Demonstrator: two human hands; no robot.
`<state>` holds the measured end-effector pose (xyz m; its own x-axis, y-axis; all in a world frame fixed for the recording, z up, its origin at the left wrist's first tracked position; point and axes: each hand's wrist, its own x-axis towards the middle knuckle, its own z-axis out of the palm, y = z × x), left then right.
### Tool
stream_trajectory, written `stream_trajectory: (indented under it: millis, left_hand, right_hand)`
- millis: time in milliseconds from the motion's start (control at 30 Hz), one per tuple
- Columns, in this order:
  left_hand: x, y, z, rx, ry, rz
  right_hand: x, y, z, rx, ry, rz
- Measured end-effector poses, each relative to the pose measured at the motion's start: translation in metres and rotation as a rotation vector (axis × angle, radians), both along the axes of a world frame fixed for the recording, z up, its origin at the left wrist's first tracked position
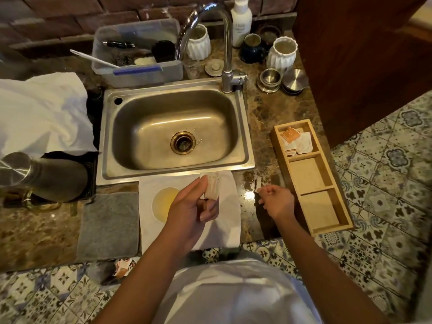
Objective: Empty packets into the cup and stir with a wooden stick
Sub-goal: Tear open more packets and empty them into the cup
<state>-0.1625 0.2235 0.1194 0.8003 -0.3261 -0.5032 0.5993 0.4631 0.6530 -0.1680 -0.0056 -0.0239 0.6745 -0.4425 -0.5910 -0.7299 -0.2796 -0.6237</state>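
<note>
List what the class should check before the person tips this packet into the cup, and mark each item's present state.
1. Packet gripped by left hand: ok.
2. Packet torn open, strip pinched in right hand: ok.
3. Cup uncovered, on white napkin: ok.
4. Packet directly over cup: not ok, it is beside it.
5. Wooden stick within reach: cannot tell, none visible.
6. More packets in wooden tray: ok.

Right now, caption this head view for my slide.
Left hand holds packet above cup; right hand pinches torn strip.
</note>
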Motion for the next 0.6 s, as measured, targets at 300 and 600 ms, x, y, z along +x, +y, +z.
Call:
stream_trajectory:
  millis: [300, 600]
  left_hand:
    - [0.006, 0.018, 0.001, 0.007, -0.049, 0.009]
    - [-0.002, 0.018, 0.003, 0.046, -0.03, 0.024]
  right_hand:
    - [0.001, 0.001, -0.005, -0.116, 0.062, 0.062]
    - [-0.002, 0.002, -0.005, -0.158, 0.028, 0.083]
